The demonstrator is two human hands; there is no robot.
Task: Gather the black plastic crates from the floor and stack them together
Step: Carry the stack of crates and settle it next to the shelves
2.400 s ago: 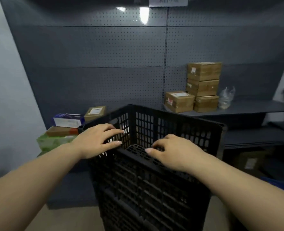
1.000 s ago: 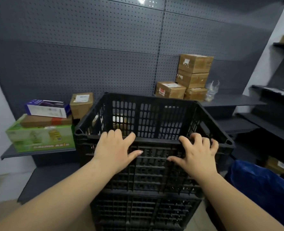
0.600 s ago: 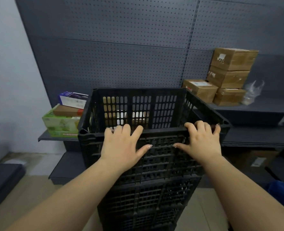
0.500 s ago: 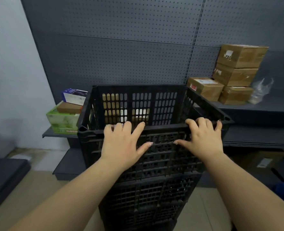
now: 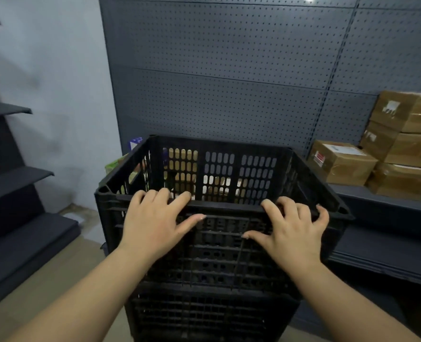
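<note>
A black slotted plastic crate (image 5: 219, 169) stands upright and open-topped in front of me, on top of more black crates (image 5: 204, 312) nested below it. My left hand (image 5: 155, 223) lies over the near rim, left of centre, fingers curled over the edge and thumb against the outer wall. My right hand (image 5: 293, 230) grips the same near rim toward its right corner, fingers hooked over it. The bottom of the stack is out of view.
A dark pegboard wall (image 5: 229, 82) stands behind the stack. Several brown cardboard boxes (image 5: 389, 149) sit on a grey shelf (image 5: 387, 203) at right. Dark shelving (image 5: 12, 174) runs along the left. More boxes show through the crate's slots. Beige floor (image 5: 56, 280) lies at lower left.
The top crate has been squared up from a tilted pose and both hands now grip its near rim. The view has swung left, bringing the left shelving into sight.
</note>
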